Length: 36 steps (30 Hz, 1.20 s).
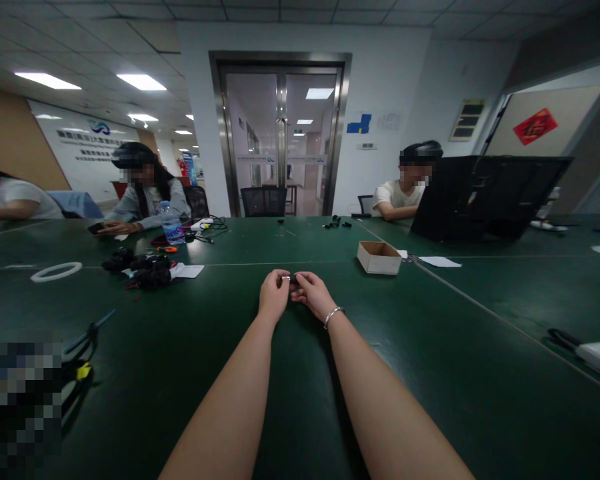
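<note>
Both hands meet above the green table (300, 427), just in front of me. Between their fingertips is a small black piece (293, 279) with a shiny, silvery bit at its left end; it is too small to tell its kind. My left hand (274, 293) pinches the silvery end between thumb and fingers. From the other side, my right hand (314, 293) grips the black end, with a silver bracelet (333, 317) round that wrist. The fingers cover much of the piece.
An open cardboard box (379, 260) stands at right, beyond my hands. Black devices (147, 268), a water bottle (171, 223) and a white ring (57, 272) lie or stand leftward. A large black panel (485, 197) rises far right. People sit across the table.
</note>
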Tool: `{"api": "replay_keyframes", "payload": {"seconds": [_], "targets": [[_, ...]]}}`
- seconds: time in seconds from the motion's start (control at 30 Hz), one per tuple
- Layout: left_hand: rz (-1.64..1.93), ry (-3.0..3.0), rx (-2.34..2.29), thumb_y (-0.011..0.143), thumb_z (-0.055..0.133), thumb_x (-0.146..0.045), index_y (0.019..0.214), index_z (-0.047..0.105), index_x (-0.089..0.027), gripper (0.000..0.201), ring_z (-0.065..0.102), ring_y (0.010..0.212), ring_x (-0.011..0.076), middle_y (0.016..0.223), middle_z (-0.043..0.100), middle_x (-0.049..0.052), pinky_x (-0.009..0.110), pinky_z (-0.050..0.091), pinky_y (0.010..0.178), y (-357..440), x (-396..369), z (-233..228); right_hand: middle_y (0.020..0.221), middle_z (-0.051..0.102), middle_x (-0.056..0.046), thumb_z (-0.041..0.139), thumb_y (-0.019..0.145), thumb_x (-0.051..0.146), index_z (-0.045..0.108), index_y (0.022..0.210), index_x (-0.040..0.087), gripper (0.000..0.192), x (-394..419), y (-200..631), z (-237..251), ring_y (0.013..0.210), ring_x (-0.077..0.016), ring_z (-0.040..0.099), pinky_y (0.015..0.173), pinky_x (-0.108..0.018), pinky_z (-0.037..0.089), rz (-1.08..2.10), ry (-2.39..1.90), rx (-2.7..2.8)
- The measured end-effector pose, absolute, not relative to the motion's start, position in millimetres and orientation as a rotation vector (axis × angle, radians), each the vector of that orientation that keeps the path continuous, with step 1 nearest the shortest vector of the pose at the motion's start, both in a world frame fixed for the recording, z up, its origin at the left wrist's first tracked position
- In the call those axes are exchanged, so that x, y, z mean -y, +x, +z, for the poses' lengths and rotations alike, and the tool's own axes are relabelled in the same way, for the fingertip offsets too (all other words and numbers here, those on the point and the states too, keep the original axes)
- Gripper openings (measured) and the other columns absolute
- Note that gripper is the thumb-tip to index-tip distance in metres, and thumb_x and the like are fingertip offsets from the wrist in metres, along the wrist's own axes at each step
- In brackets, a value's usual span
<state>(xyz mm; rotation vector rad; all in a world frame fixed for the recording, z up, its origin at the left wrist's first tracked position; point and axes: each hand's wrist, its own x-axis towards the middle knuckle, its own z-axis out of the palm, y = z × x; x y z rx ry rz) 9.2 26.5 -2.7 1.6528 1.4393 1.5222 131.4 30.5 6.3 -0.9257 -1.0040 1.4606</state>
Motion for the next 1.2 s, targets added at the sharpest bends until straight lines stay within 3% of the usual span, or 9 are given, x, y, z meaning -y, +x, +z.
{"api": "replay_keyframes", "payload": {"seconds": [0.17,0.33,0.47,0.63,0.8,0.97,1.13,1.2], "targets": [[1.573,1.66,-1.411,0.079,0.054,-0.014,0.089,0.063,-0.018,0.014,0.06,0.085,0.0163,0.094,0.065,0.005,0.03,0.048,0.083,10.1,-20.1,4.1,0.059,0.061,0.001,0.052,0.096,0.015,0.053,0.096,0.015,0.001,-31.5,131.4,4.7,0.044,-0.0111,0.06,0.045,-0.02,0.055,1.458,-0.924,1.016],[1.601,1.527,-1.366,0.083,0.058,-0.029,0.092,0.062,-0.017,0.016,0.062,0.083,0.0161,0.092,0.066,0.005,0.029,0.049,0.078,10.0,-27.2,-3.3,0.058,0.061,0.001,0.059,0.093,0.021,0.053,0.095,0.015,0.01,-33.3,131.7,3.6,0.043,-0.0114,0.06,0.044,-0.019,0.053,1.462,-0.944,1.014],[1.493,1.528,-1.405,0.086,0.053,-0.034,0.089,0.061,-0.018,0.018,0.06,0.073,0.0149,0.082,0.065,0.003,0.026,0.047,0.067,9.1,-33.3,-10.7,0.058,0.062,0.0,0.056,0.094,0.018,0.053,0.095,0.014,0.005,-32.6,131.3,4.8,0.044,-0.0115,0.06,0.045,-0.019,0.053,1.462,-0.956,1.021],[1.499,1.556,-1.41,0.084,0.054,-0.028,0.095,0.061,-0.02,0.015,0.059,0.078,0.0148,0.086,0.065,0.002,0.025,0.045,0.072,9.1,-31.6,-8.8,0.058,0.062,-0.001,0.051,0.096,0.015,0.053,0.095,0.014,0.003,-31.2,131.2,5.6,0.044,-0.0113,0.059,0.045,-0.02,0.053,1.454,-0.953,1.026],[1.431,1.57,-1.515,0.088,0.048,-0.04,0.095,0.06,-0.02,0.024,0.059,0.079,0.0172,0.088,0.064,0.004,0.029,0.044,0.072,9.8,-26.6,-3.6,0.058,0.061,0.0,0.059,0.093,0.019,0.055,0.093,0.014,0.007,-32.5,131.6,3.4,0.044,-0.0114,0.06,0.046,-0.02,0.054,1.453,-0.935,1.028],[1.472,1.578,-1.541,0.085,0.051,-0.027,0.103,0.059,-0.021,0.02,0.059,0.086,0.0175,0.094,0.064,0.005,0.029,0.044,0.077,9.9,-23.1,0.4,0.058,0.062,-0.001,0.053,0.095,0.016,0.054,0.094,0.014,0.003,-31.0,131.7,4.5,0.044,-0.0109,0.059,0.045,-0.019,0.053,1.457,-0.943,1.038],[1.363,1.573,-1.58,0.09,0.044,-0.04,0.098,0.06,-0.022,0.025,0.059,0.078,0.0181,0.088,0.064,0.004,0.029,0.044,0.07,9.7,-22.1,1.2,0.058,0.062,-0.002,0.053,0.095,0.015,0.055,0.094,0.013,0.003,-30.1,131.4,5.2,0.045,-0.0115,0.06,0.046,-0.019,0.054,1.462,-0.944,1.045],[1.361,1.595,-1.584,0.09,0.044,-0.037,0.098,0.059,-0.023,0.023,0.059,0.078,0.0176,0.086,0.064,0.003,0.029,0.043,0.069,9.5,-22.9,0.6,0.058,0.062,-0.002,0.053,0.095,0.015,0.055,0.093,0.013,0.003,-31.4,131.1,4.0,0.044,-0.0115,0.06,0.045,-0.019,0.053,1.462,-0.947,1.044]]}}
